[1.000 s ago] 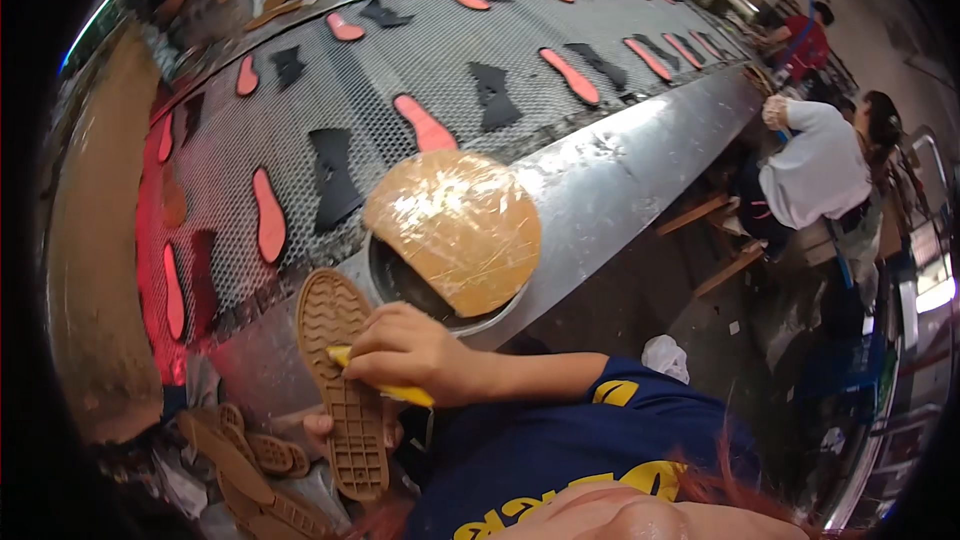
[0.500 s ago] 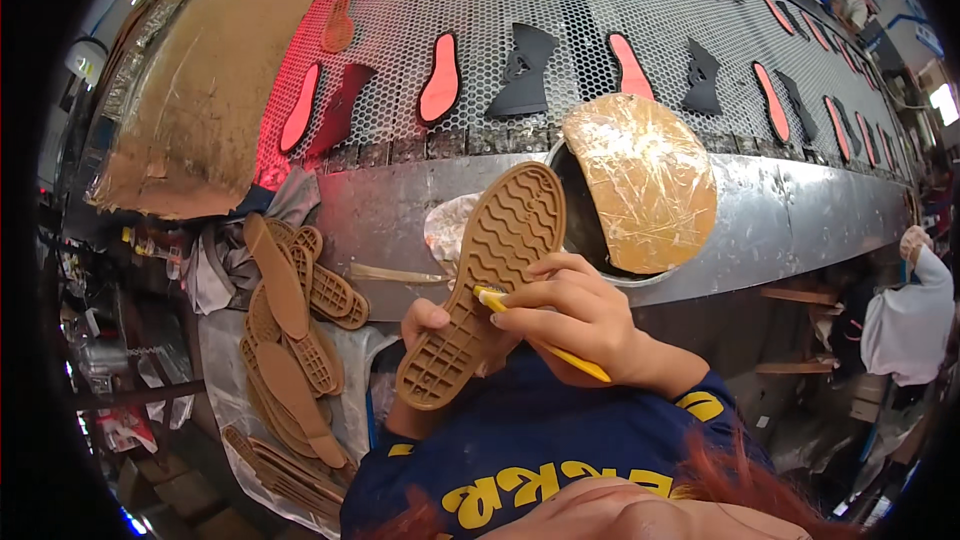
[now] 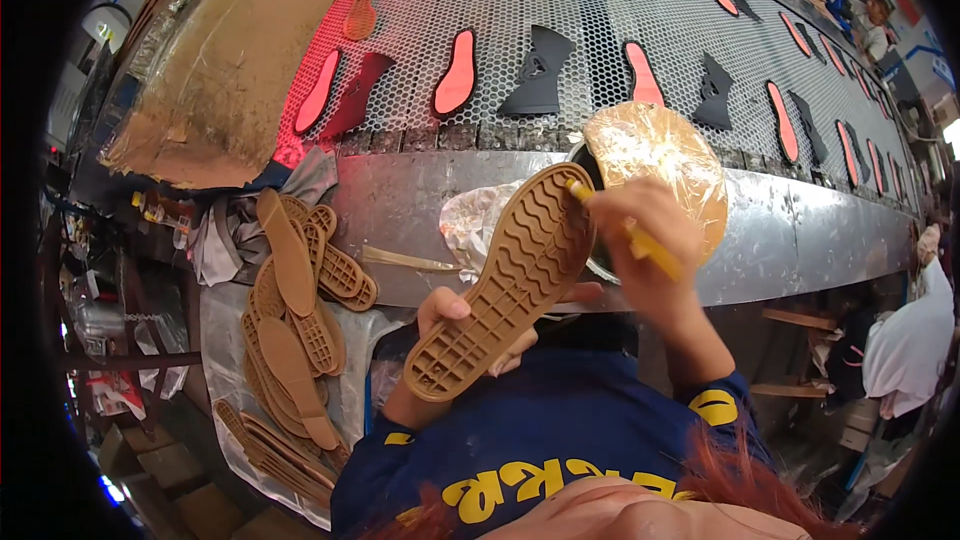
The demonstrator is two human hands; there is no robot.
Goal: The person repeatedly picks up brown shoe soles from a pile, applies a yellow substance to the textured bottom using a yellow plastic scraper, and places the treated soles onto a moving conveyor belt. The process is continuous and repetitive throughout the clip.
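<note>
Since half a second before, the left hand point(image 3: 470, 325) had lifted its gripped tan shoe sole point(image 3: 505, 285) toward the conveyor's near edge point(image 3: 800, 230), while the right hand point(image 3: 645, 240), clasping a yellow brush point(image 3: 640, 240), reached its toe, so gluing seemed underway.

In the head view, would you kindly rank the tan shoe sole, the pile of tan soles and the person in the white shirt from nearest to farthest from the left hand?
1. Tan shoe sole: held in the left hand.
2. Pile of tan soles: to the left, on the bench.
3. Person in the white shirt: far right edge.
</note>
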